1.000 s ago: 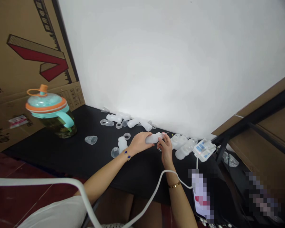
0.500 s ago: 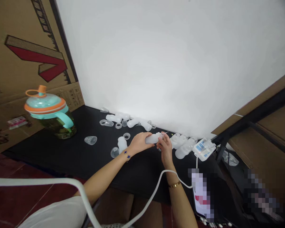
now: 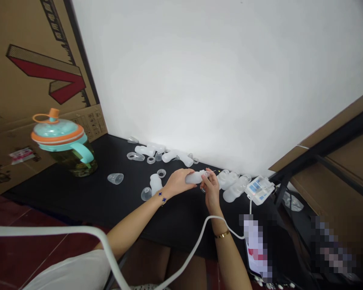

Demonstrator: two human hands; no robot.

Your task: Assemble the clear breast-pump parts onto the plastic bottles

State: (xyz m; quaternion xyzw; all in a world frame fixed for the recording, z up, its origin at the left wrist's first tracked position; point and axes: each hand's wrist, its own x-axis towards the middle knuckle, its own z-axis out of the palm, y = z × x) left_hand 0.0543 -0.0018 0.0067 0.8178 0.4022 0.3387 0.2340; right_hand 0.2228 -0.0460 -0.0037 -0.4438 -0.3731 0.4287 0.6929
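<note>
My left hand (image 3: 179, 183) wraps around a white translucent baby bottle (image 3: 194, 177) tilted on its side above the black table. At the bottle's mouth, my right hand (image 3: 210, 187) pinches a small clear nipple (image 3: 206, 173), mostly hidden by the fingers. A thin pale strand sticks out past the fingertips. Just right of that hand, several white bottles with clear tops (image 3: 234, 188) lie side by side. A loose bottle body (image 3: 155, 184) is by my left wrist, with a clear dome cap (image 3: 145, 194) and a ring (image 3: 161, 173) around it.
More bottle bodies (image 3: 186, 158) and rings (image 3: 151, 160) lie along the white wall. A clear cap (image 3: 115, 178) sits farther left, near a lidded jug (image 3: 65, 141). At right are a white device (image 3: 260, 189) and a phone (image 3: 257, 249); a white cable (image 3: 196, 245) crosses in front.
My right fingers have shifted slightly at the bottle's mouth, and the thin strand points a little differently. The left hand keeps its hold; the other things have stayed put.
</note>
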